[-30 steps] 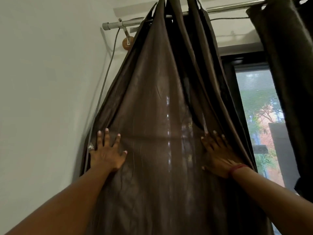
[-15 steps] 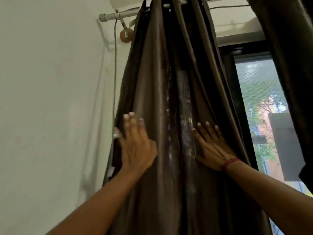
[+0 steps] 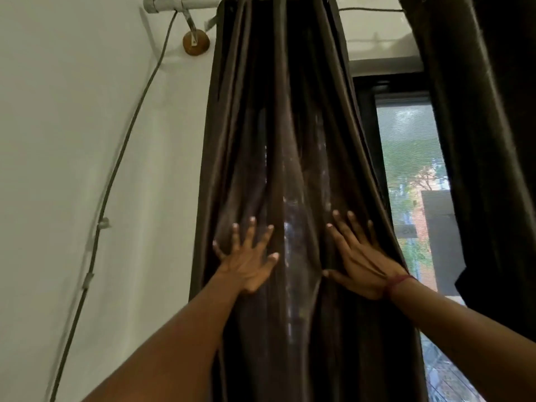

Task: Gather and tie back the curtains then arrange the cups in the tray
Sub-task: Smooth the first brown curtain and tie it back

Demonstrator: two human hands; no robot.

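Gathering step: the dark curtain (image 3: 278, 140) is bunched beside the window (image 3: 412, 169), not yet tied.

From my seat, the curtain hangs off the rod (image 3: 162, 2) in narrow folds, with a second curtain (image 3: 478, 111) well apart at the right edge. My left hand (image 3: 246, 262) and right hand (image 3: 359, 262) press flat on the cloth, fingers spread and straight, gripping nothing. I see no tie, cups or tray. Next, I judge, I must curl both hands round the bundle, squeeze it into one column, then find something to bind it.
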